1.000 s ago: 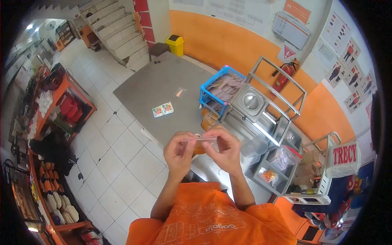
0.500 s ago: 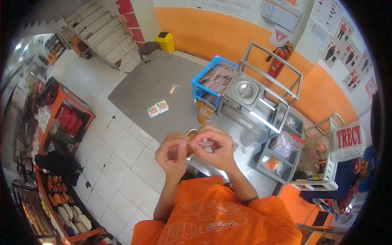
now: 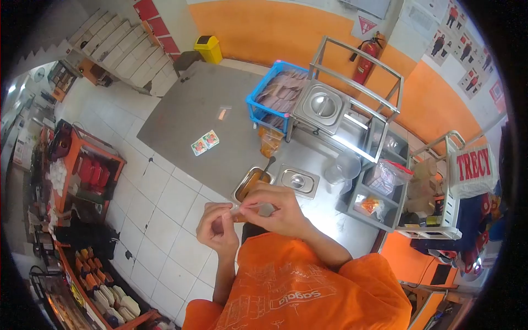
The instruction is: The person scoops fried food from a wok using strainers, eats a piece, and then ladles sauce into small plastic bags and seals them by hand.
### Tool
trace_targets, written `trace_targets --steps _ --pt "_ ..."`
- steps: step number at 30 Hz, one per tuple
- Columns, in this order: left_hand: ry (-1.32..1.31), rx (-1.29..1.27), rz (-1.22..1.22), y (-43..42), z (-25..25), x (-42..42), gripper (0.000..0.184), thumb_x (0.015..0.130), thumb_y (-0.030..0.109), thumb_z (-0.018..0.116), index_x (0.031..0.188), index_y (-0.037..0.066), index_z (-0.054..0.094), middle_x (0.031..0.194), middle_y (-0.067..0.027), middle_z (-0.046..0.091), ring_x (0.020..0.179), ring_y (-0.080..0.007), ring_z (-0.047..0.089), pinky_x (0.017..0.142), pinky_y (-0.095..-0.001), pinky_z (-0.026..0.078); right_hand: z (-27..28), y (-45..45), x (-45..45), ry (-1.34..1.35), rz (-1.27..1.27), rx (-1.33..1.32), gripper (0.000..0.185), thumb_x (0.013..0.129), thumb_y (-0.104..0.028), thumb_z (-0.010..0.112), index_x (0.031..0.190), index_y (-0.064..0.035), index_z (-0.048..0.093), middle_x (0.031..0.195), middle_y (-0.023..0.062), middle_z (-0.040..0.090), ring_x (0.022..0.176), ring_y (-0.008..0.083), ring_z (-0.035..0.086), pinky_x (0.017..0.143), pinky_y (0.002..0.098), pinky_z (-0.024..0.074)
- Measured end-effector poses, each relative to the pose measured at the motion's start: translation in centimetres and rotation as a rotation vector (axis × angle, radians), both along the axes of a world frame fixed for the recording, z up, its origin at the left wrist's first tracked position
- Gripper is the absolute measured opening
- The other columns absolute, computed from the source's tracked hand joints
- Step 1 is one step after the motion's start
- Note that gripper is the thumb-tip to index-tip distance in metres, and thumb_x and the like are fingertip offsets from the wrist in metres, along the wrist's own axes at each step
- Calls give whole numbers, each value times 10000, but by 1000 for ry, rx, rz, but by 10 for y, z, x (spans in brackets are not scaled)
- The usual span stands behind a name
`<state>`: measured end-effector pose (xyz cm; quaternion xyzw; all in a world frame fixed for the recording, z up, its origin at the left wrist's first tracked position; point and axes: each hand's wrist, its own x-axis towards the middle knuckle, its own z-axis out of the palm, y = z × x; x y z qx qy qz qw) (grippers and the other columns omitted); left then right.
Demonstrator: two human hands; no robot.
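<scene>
My left hand (image 3: 218, 228) and my right hand (image 3: 279, 209) meet at the table's near edge. Thumbs and fingertips of both pinch a small clear plastic bag (image 3: 235, 211); its contents, if any, are too small to tell. Just beyond my right hand is a steel pan (image 3: 238, 193) of orange-brown sauce (image 3: 252, 180), partly hidden by that hand. A dark-handled spoon (image 3: 269, 163) leans in it. A steel lid (image 3: 297, 181) lies beside the pan. Farther off lie a small packet with orange filling (image 3: 223, 113) and two printed cards or packs (image 3: 205, 143).
A blue basket (image 3: 267, 116) full of flat packets stands at the back, with an orange-brown bag (image 3: 270, 142) before it. To the right are a lidded steel container in a metal frame (image 3: 323, 104), a clear jug (image 3: 335, 169) and a grey divided tray (image 3: 352, 212).
Both hands have moved slightly left and down with the plastic bag, so the sauce pan, spoon and lid show more. The camera view has tilted down and shifted.
</scene>
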<state>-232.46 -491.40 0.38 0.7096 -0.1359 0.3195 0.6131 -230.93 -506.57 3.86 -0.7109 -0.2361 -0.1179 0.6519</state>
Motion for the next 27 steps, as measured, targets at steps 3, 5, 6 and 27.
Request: trace_targets --steps 3,5,6,27 --pt "34 -14 40 5 -2 2 27 818 -24 549 833 -17 570 776 -131 606 713 -195 551 624 -288 442 -5 0 5 -16 -28 21 90 737 -8 674 821 -4 643 756 68 615 672 166 587 585 262 462" --pt "52 -83 51 6 2 7 33 789 -40 582 820 -30 586 757 -137 630 700 -219 584 603 -284 467 -4 -1 6 31 -46 31 91 729 -5 677 815 -4 648 744 71 616 660 167 586 581 261 457" --pt "35 -76 48 7 2 10 31 791 -40 583 820 -32 587 759 -139 629 703 -215 584 601 -283 469 -3 -1 7 49 -60 35 91 725 -3 679 812 -5 651 738 73 616 654 167 585 579 261 455" --pt "194 -206 -216 9 0 33 13 786 -15 631 795 -22 636 766 -89 628 716 -163 547 637 -277 444 -12 6 26 193 18 70 92 778 -42 675 828 17 626 780 50 581 614 71 486 515 213 378"
